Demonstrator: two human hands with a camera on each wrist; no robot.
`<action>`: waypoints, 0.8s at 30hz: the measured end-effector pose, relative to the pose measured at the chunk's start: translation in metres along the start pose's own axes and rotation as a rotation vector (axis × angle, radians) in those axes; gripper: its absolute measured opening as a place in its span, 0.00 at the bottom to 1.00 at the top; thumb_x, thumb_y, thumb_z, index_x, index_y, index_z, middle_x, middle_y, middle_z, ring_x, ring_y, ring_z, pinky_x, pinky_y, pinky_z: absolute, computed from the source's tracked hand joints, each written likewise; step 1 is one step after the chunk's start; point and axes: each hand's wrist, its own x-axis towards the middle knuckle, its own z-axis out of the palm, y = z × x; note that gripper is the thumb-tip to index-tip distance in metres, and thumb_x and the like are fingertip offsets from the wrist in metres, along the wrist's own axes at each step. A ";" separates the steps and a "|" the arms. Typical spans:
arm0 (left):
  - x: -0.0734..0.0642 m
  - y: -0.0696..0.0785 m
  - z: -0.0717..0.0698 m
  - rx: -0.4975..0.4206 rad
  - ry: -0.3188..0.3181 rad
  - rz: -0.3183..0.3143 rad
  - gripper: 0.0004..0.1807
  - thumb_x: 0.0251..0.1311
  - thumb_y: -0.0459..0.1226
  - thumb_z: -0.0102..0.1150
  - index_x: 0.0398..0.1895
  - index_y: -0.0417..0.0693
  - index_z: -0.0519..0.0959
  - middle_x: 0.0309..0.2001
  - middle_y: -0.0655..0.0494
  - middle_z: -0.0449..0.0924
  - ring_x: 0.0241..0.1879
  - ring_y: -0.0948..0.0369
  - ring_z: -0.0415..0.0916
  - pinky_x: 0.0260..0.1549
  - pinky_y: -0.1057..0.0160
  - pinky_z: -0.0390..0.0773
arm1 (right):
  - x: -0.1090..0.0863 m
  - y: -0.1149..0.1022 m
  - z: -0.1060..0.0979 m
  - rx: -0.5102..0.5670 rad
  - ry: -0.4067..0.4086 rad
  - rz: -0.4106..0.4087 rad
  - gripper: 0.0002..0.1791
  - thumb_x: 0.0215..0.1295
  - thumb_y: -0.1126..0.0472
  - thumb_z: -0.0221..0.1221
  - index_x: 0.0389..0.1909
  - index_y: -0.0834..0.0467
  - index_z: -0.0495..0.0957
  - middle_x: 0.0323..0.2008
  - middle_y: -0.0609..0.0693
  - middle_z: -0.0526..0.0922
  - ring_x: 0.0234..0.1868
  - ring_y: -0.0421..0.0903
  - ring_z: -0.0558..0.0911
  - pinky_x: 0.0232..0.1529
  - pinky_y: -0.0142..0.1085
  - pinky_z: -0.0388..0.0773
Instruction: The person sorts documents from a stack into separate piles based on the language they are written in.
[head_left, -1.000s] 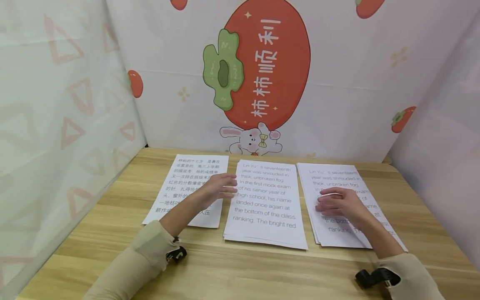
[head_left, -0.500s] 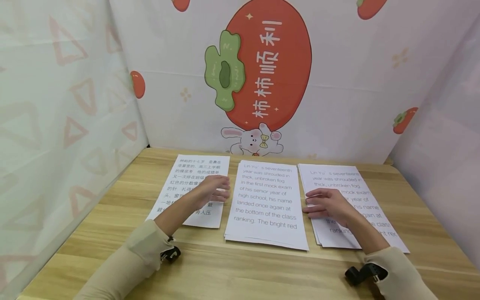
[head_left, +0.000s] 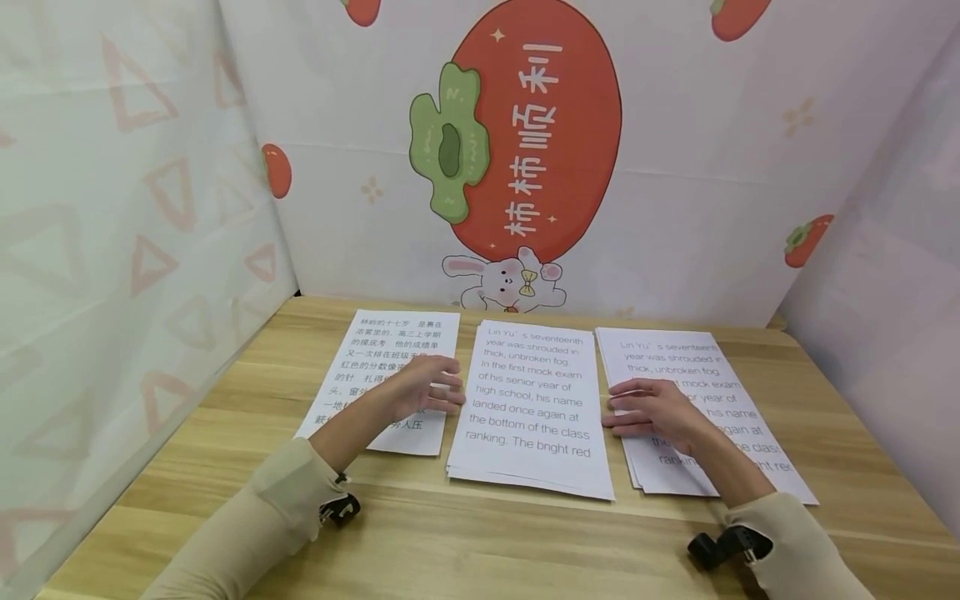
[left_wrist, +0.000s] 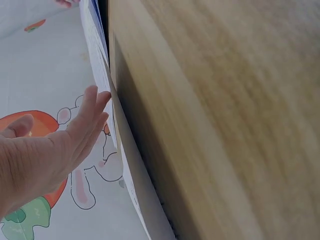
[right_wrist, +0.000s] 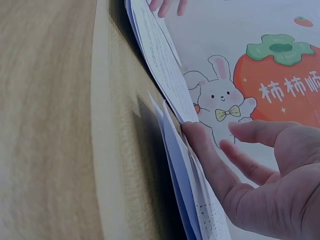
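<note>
Three stacks of printed white paper lie side by side on the wooden table. My left hand (head_left: pixel 420 390) hovers over the Chinese-text stack (head_left: pixel 405 333), its fingertips close to the left edge of the middle English-text stack (head_left: pixel 534 408). On the other side, my right hand (head_left: pixel 660 410) is above the right English-text stack (head_left: pixel 742 475), fingertips at the middle stack's right edge. Fingers of both hands are spread and lightly bent, with nothing in them. In the right wrist view, the right hand (right_wrist: pixel 270 180) has a fingertip right by the paper edges; some sheets curl up from the wood.
The wooden tabletop (head_left: pixel 420 542) extends toward me in front of the papers. A white backdrop (head_left: pixel 697 167) printed with a persimmon and a rabbit stands behind the table, with white side sheets (head_left: pixel 75 333) on the left and right. Black camera mounts sit on both wrists.
My right hand has moved left, toward the middle stack. My left hand drew slightly left, then shifted a little back to the right. The papers stay in place.
</note>
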 end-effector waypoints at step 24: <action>-0.002 0.000 -0.001 -0.057 -0.004 0.015 0.27 0.76 0.38 0.47 0.72 0.30 0.63 0.65 0.27 0.72 0.56 0.38 0.82 0.52 0.50 0.87 | -0.006 -0.001 0.000 0.035 0.003 -0.018 0.24 0.75 0.68 0.58 0.65 0.77 0.66 0.48 0.58 0.85 0.48 0.54 0.90 0.52 0.48 0.87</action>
